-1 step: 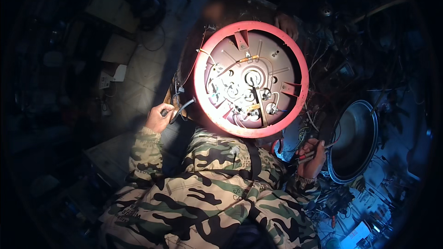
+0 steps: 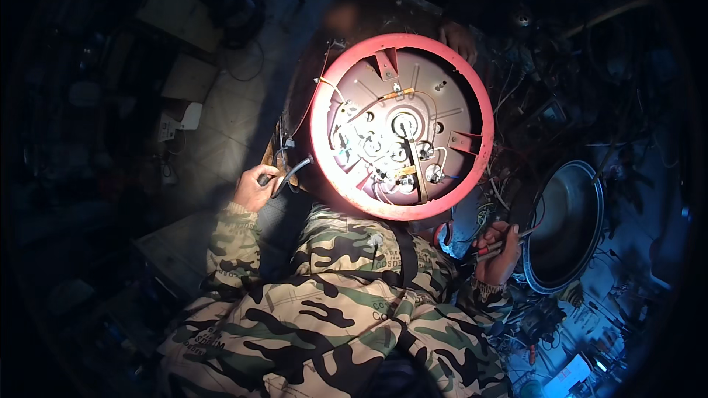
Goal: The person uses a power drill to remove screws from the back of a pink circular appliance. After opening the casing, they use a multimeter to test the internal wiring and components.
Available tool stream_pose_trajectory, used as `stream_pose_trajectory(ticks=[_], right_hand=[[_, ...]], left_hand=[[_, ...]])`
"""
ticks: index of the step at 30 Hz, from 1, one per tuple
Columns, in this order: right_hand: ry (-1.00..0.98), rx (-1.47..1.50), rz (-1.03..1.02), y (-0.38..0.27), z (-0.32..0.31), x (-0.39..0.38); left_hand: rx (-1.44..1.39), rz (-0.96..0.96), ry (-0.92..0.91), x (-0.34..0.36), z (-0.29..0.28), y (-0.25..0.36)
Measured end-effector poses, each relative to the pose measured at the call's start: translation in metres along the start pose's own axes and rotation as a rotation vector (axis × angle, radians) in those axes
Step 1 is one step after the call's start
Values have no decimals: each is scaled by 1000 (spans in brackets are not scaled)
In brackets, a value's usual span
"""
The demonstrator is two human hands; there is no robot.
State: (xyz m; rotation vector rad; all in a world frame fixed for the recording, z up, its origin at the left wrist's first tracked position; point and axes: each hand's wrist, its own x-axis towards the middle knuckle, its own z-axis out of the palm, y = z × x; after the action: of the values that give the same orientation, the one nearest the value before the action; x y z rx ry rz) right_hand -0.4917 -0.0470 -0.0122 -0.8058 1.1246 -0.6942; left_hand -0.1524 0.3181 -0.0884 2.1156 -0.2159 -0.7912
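A round red appliance housing (image 2: 399,211), like a cooker's base turned bottom up, lies before me under a bright light. Inside it are a metal plate (image 2: 442,107), wires, terminals and a metal strip across the lower part. My left hand (image 2: 254,188) is closed around a dark cable (image 2: 296,167) that runs to the left side of the housing. To the housing's lower right, my right hand (image 2: 500,254) grips a slim red-handled tool (image 2: 487,250); its exact kind is hard to make out.
Another person's hand (image 2: 459,39) rests by the housing's far right rim. A metal pot (image 2: 599,210) stands on the right, among tangled wires and parts. Boxes (image 2: 188,81) and a white carton (image 2: 177,119) are on the left, beside the tiled floor (image 2: 236,114).
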Motion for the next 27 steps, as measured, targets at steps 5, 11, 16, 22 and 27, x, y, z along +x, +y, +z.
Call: stream_pose_trajectory(ticks=[5, 11, 16, 22, 27], right_hand=[[-1, -16, 5, -1, 3, 2], [24, -53, 15, 3, 1, 4], [18, -58, 28, 6, 1, 3], [23, -65, 33, 8, 2, 2], [17, -36, 52, 14, -3, 3]], left_hand=[[-43, -47, 5, 7, 3, -27], [-141, 38, 71, 0, 5, -25], [-166, 23, 80, -1, 1, -33], [-290, -204, 177, 7, 0, -37], [-258, -68, 262, 24, 3, -39]])
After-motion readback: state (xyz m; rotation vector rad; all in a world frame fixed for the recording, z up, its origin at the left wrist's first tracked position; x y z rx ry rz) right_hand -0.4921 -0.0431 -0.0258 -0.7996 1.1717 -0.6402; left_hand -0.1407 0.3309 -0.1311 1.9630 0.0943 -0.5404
